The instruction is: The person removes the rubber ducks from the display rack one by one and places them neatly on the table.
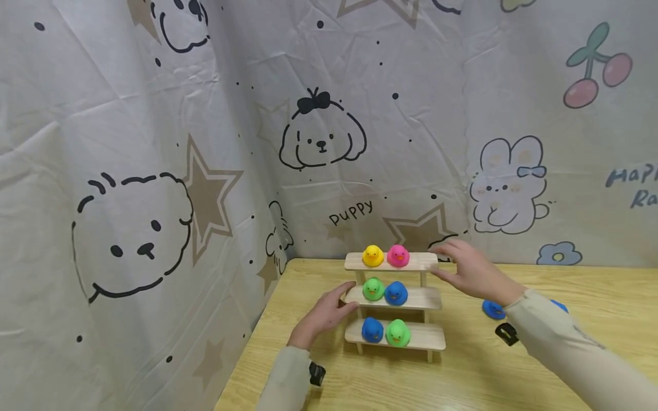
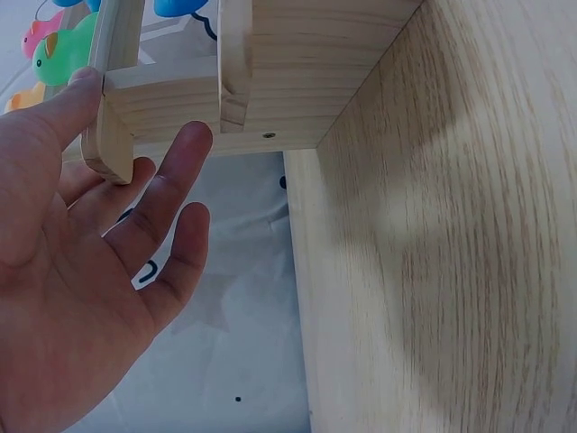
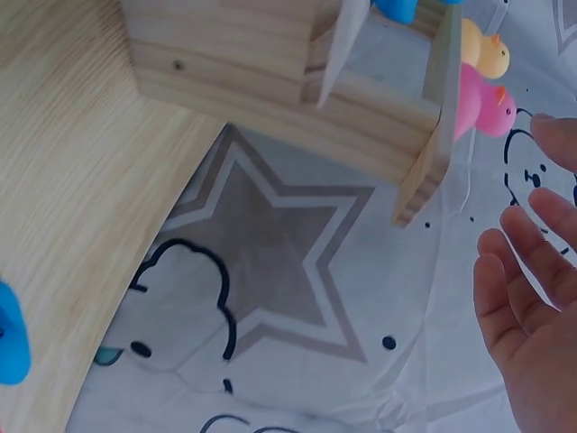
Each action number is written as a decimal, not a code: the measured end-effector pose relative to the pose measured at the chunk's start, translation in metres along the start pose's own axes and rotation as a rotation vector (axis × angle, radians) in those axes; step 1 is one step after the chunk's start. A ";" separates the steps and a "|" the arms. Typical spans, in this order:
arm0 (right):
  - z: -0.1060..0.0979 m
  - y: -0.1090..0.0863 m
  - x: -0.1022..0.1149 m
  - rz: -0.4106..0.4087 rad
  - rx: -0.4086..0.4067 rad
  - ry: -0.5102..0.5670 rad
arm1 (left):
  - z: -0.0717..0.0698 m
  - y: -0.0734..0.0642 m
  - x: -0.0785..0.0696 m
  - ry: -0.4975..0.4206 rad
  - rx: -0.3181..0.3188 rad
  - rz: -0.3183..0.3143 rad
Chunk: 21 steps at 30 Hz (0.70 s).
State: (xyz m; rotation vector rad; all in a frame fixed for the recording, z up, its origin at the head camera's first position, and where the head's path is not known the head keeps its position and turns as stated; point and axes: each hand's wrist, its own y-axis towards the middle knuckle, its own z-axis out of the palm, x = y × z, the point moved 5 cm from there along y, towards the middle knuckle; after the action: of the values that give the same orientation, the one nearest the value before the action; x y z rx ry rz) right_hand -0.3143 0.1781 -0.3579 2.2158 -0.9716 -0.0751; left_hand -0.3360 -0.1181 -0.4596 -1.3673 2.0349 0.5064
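A three-tier wooden display stand (image 1: pixel 426 298) carries rubber ducks in pairs. Yellow (image 1: pixel 372 256) and pink (image 1: pixel 398 256) ducks sit on the top tier, a green duck (image 1: pixel 373 289) and a blue duck (image 1: pixel 396 293) on the middle. On the bottom tier are a blue duck (image 1: pixel 372 330) and a green duck (image 1: pixel 398 333). At the middle tier's left end, my left hand (image 1: pixel 329 311) pinches the board, thumb above and fingers beneath in the left wrist view. Beside the top tier's right end, my right hand (image 3: pixel 541 298) is held with fingers extended, apart from the wood.
Right of the stand, a blue duck (image 1: pixel 493 309) lies on the wooden table (image 1: pixel 380 377), with another blue thing (image 1: pixel 559 306) partly behind the right sleeve. A printed curtain (image 1: pixel 411 171) hangs behind the table and along its left side.
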 end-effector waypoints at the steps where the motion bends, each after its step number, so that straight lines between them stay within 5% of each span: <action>1: 0.002 0.003 0.001 0.004 0.010 0.005 | 0.000 0.000 0.000 0.002 0.001 0.005; 21: 0.037 0.035 0.004 0.143 0.144 0.074 | 0.000 0.001 -0.001 0.004 0.008 0.014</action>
State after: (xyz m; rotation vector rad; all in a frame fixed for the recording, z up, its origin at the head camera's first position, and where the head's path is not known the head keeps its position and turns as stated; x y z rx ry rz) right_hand -0.3447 0.1376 -0.3630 2.2532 -1.1219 0.1458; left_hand -0.3363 -0.1173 -0.4592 -1.3511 2.0488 0.5019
